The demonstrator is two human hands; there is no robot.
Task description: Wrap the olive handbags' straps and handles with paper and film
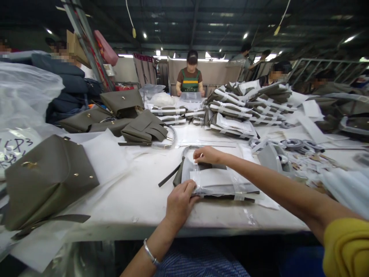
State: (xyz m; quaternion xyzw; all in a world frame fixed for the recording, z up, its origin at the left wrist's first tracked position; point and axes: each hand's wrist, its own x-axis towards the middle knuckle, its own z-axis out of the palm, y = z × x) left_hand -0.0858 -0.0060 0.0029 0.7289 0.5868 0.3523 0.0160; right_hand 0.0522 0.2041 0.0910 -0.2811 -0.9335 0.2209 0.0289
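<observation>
Pinching near-L edge of wrapped bag (215,179) w/ my L hand (178,202), fingers on top, thumb at edge. My R hand (208,155): fingers curled above bag's far part; can't tell if they grip anything. Bag lies flat on white table (138,200), mostly R of L hand. Beyond: stacked bags (230,110). Loose olive bag (52,181) well apart, far L.
</observation>
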